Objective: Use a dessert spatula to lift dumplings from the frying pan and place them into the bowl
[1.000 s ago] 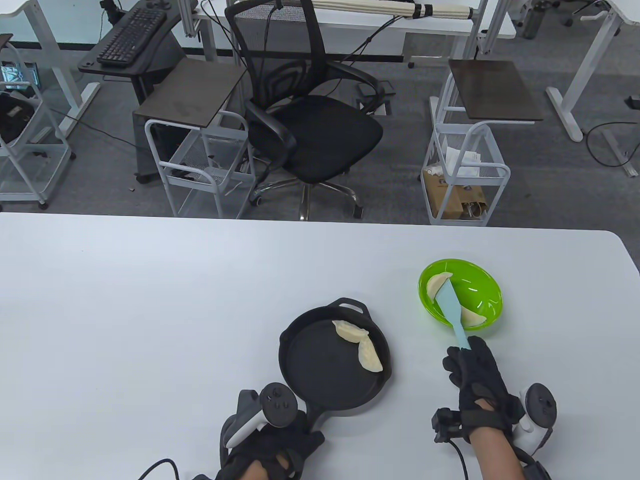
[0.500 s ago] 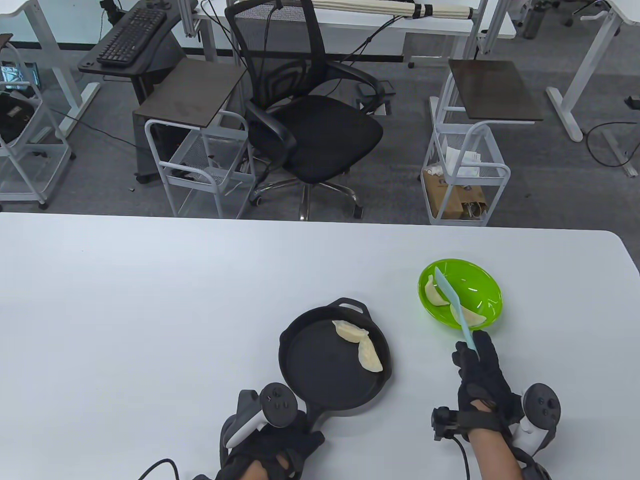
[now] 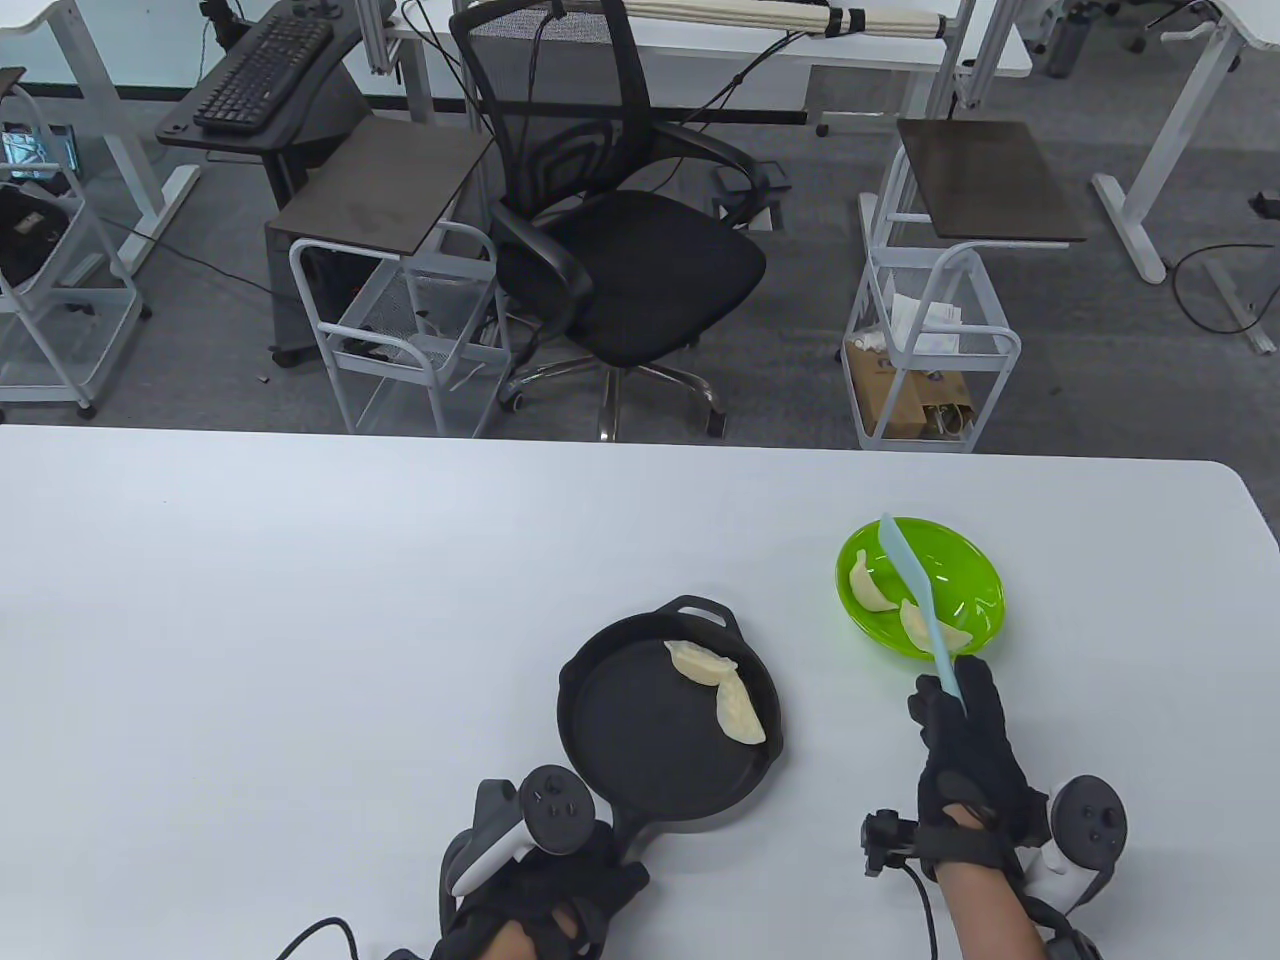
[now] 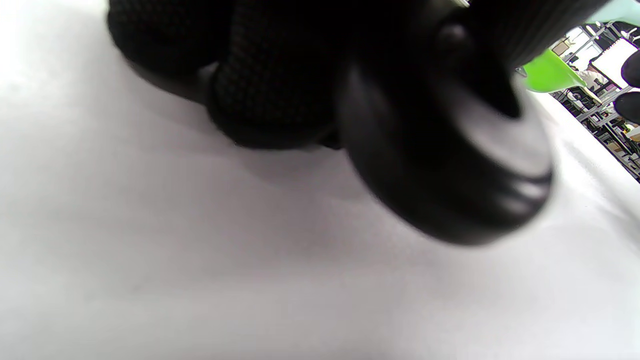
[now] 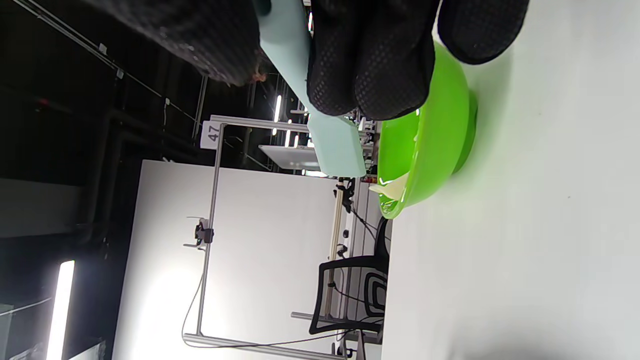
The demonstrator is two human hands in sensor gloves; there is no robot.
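Spatula (image 3: 917, 597) blade now higher, tip pointing away

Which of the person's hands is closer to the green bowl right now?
The right hand. It sits just at the near edge of the green bowl, holding the spatula over it. The left hand is farther off, gripping the frying pan handle.

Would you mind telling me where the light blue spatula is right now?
In the table view, the light blue spatula is on the right, gripped by the right hand, its blade raised over the green bowl.
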